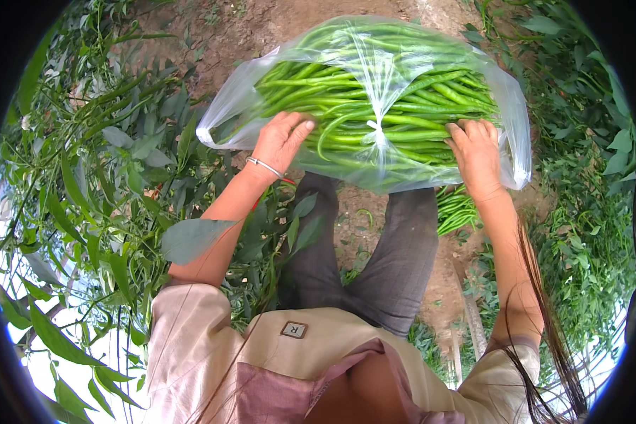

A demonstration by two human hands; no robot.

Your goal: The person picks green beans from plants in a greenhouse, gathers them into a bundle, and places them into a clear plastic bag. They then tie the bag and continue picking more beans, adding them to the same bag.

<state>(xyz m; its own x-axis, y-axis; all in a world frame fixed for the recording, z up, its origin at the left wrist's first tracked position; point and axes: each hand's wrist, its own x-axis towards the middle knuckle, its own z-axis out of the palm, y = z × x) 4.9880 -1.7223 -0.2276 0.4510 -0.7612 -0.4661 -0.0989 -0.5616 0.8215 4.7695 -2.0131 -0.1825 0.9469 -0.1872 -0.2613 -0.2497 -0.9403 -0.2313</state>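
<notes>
A clear plastic bag [344,168] packed with long green chili peppers [429,106] lies in front of my legs. Its two sides are drawn together by a white knot [373,125] at the middle, and peppers show through the gaps on either side. My left hand [283,139] grips the near side left of the knot, thumb on top and fingertips partly hidden among the peppers. On the right, my right hand [476,151] curls over the other gap's near edge, its fingers against the pepper ends. Twisted bag handles stick out at the left [205,135] and right [520,177].
More green peppers [456,210] lie on the soil beneath the bag's right side. Leafy pepper plants crowd the left [116,159] and right [577,175]. Brown dirt [206,32] runs between the rows. One leaf [193,239] overlaps my left forearm.
</notes>
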